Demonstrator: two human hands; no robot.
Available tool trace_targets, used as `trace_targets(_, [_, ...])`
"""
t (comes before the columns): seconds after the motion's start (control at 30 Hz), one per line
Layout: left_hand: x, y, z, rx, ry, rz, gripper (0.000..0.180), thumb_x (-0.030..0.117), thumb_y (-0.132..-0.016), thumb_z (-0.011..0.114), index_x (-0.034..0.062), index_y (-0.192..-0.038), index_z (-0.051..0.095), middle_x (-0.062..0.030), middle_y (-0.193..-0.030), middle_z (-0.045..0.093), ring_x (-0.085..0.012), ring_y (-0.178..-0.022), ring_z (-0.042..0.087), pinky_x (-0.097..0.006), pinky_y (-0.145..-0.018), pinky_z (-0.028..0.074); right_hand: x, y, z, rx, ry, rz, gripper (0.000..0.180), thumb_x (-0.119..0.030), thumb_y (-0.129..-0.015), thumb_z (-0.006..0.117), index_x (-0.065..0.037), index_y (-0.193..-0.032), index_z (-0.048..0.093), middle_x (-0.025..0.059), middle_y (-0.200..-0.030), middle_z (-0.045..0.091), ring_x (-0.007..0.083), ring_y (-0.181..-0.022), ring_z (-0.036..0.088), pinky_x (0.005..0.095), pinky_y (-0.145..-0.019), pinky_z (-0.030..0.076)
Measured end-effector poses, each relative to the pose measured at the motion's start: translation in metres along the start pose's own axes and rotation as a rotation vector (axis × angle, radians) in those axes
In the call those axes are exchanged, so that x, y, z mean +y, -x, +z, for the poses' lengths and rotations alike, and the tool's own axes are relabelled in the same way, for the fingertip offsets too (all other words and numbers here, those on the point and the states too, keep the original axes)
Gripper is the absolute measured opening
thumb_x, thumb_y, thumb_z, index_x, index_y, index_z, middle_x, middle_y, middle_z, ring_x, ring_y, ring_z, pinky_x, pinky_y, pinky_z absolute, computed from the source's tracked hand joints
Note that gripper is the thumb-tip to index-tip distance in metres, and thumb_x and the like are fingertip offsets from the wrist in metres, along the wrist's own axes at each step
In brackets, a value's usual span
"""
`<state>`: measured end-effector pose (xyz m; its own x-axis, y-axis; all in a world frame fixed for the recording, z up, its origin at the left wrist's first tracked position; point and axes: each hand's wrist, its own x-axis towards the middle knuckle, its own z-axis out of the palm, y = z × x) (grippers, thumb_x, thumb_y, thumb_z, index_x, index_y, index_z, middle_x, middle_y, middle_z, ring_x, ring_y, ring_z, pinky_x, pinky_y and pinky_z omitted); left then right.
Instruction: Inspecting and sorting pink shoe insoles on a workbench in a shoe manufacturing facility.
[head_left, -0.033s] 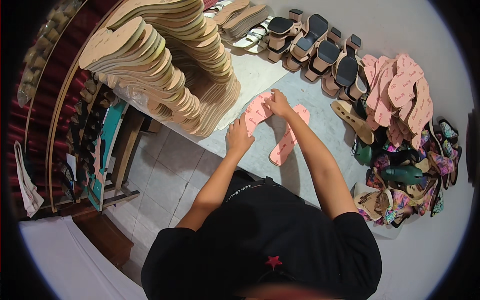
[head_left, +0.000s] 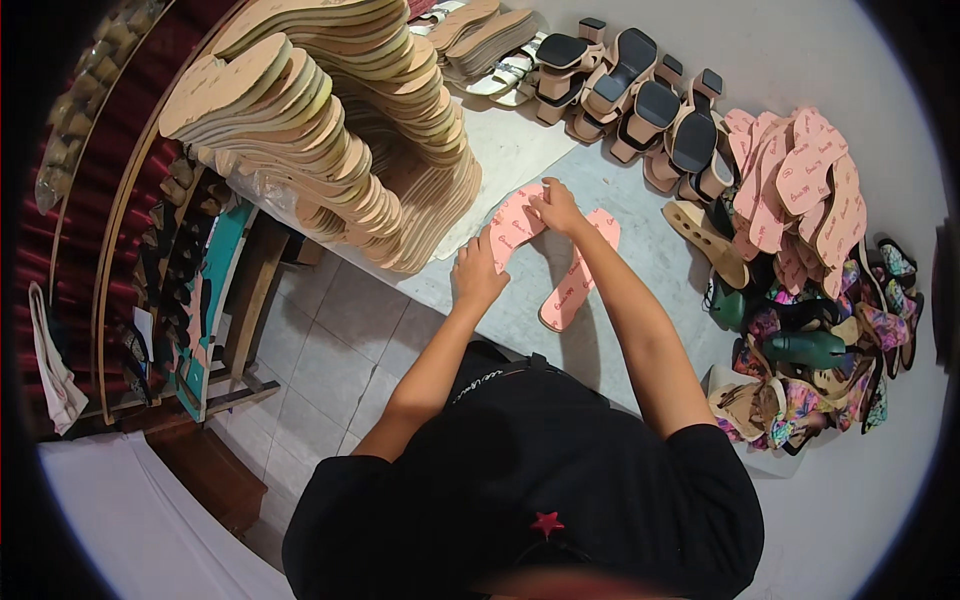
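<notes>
Over the table, a pink printed insole is held between my two hands. My left hand grips its near left end, thumb on one edge and fingers on the other. At the far right end my right hand has its fingers closed on the insole, partly covering it. A second pink insole lies on the table, just right of the held one and partly hidden beneath my right forearm.
Tall stacks of beige sole boards rise at the left of the table. Heeled sandals line the back wall. To the right are piled pink insoles, green shoe lasts and floral sandals.
</notes>
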<state>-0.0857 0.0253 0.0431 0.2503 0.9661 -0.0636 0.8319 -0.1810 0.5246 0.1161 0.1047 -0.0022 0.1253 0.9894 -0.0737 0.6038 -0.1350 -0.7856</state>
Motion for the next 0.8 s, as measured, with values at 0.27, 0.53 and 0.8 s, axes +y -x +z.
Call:
trace_targets(0.27, [-0.01, 0.0, -0.003, -0.001, -0.011, -0.009, 0.081, 0.008, -0.058, 0.07, 0.0121, -0.129, 0.031, -0.0112, -0.111, 0.048, -0.0326, -0.102, 0.048, -0.048, -0.079, 0.044, 0.001, 0.005, 0.011, 0.028, 0.056, -0.053, 0.064, -0.036, -0.073, 0.061, 0.008, -0.117, 0.044, 0.0246, -0.1, 0.055, 0.0351, -0.098, 0.051, 0.0415, -0.088, 0.036])
trace_targets(0.53, [-0.013, 0.003, -0.004, 0.036, 0.026, -0.015, 0.08, 0.008, -0.057, 0.07, 0.0145, -0.128, 0.033, -0.0105, -0.109, 0.05, -0.0323, -0.102, 0.048, -0.049, -0.079, 0.043, -0.005, 0.007, 0.013, 0.038, 0.013, -0.033, 0.064, -0.035, -0.073, 0.06, 0.008, -0.118, 0.043, 0.0257, -0.102, 0.053, 0.035, -0.098, 0.05, 0.0416, -0.089, 0.035])
trace_targets(0.8, [-0.011, 0.01, -0.02, 0.075, 0.081, 0.005, 0.077, 0.008, -0.057, 0.065, 0.0086, -0.128, 0.035, -0.0159, -0.11, 0.051, -0.0358, -0.099, 0.048, -0.045, -0.082, 0.042, -0.019, 0.012, 0.011, 0.099, -0.034, -0.057, 0.061, -0.031, -0.074, 0.059, 0.009, -0.117, 0.043, 0.027, -0.102, 0.053, 0.0367, -0.098, 0.05, 0.0427, -0.088, 0.037])
